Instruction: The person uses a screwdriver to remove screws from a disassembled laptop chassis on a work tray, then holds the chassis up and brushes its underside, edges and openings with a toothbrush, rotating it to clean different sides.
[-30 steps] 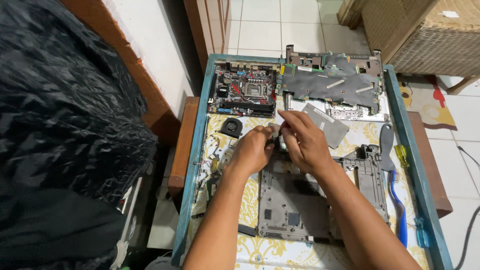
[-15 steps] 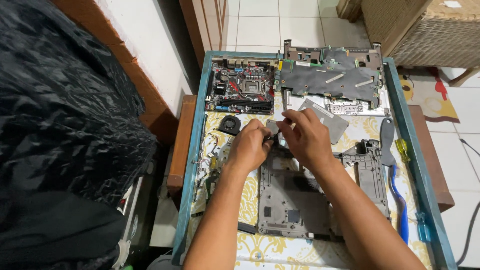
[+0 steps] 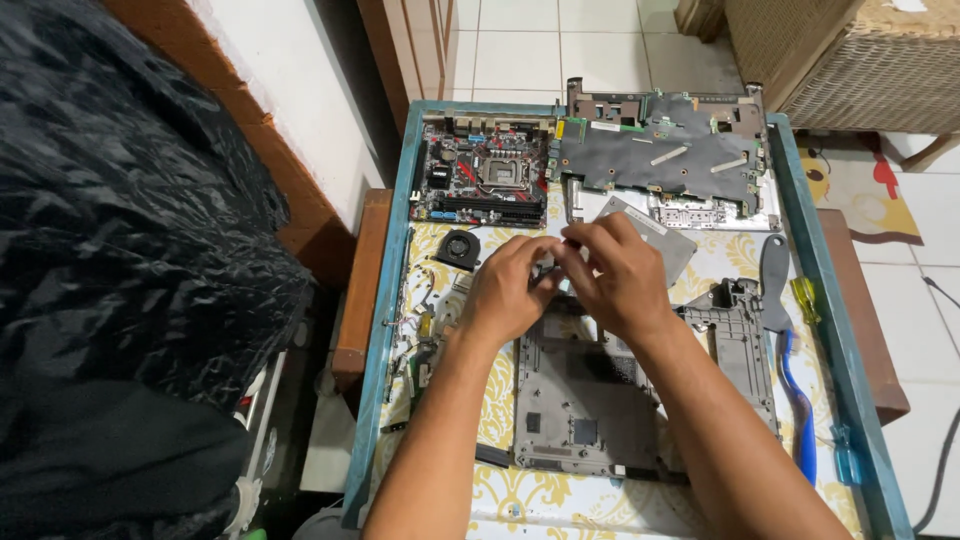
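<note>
Head view: two bare hands meet over a grey laptop chassis on a teal-rimmed counter.

The left hand [image 3: 508, 290] and right hand [image 3: 612, 275] come together fingertip to fingertip just above the top edge of the grey laptop chassis [image 3: 590, 400], pinching a small dark part [image 3: 547, 268] between them; each grip is narrow and closed on that part, which is too hidden to tell its kind. A small round fan [image 3: 459, 248] lies just left of the left hand. A flat grey plate [image 3: 665, 240] shows behind the right hand. At the far end of the counter [image 3: 385, 300] lie a dark motherboard [image 3: 485, 178] and, beside it, a larger laptop board [image 3: 660, 155]. A blue-handled tool [image 3: 797, 400] lies near the right rim.
</note>
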